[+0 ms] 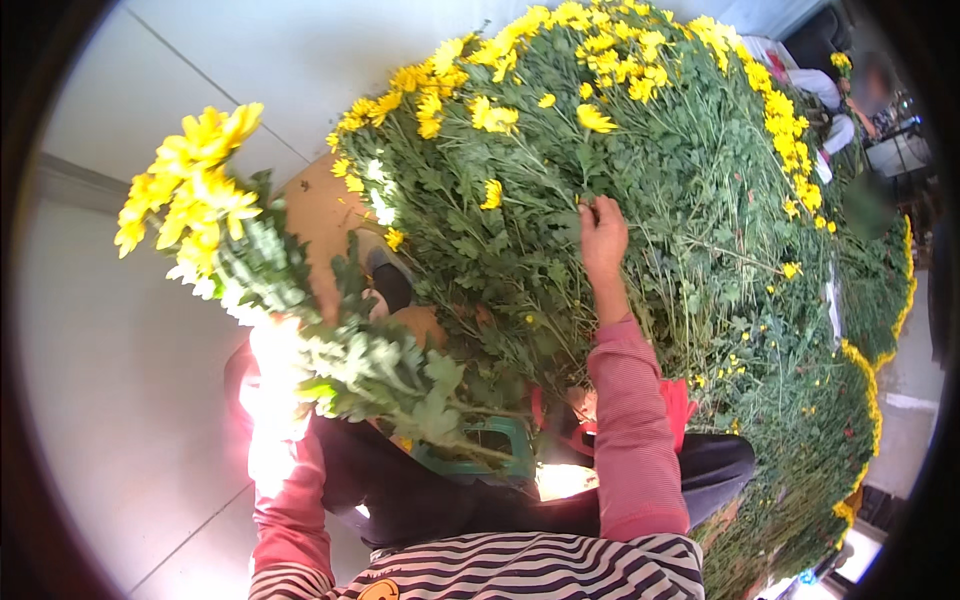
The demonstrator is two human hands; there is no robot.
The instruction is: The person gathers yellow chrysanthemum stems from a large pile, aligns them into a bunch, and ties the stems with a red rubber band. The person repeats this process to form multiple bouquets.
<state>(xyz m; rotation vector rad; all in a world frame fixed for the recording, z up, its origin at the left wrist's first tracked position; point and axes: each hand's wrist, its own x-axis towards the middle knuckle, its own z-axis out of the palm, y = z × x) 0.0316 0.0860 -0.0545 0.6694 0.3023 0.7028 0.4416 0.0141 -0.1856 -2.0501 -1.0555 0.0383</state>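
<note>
Gripping yellow-flower bunch (255, 268) w/ L hand (280, 378) — R hand (603, 235) half-curled at flower pile (685, 200), can't tell if holding.

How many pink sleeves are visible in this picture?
2. The left sleeve, partly washed out by glare, leads up to the bunch of yellow flowers; the right sleeve extends over the flower pile. Others may be hidden in the blurred background.
</note>
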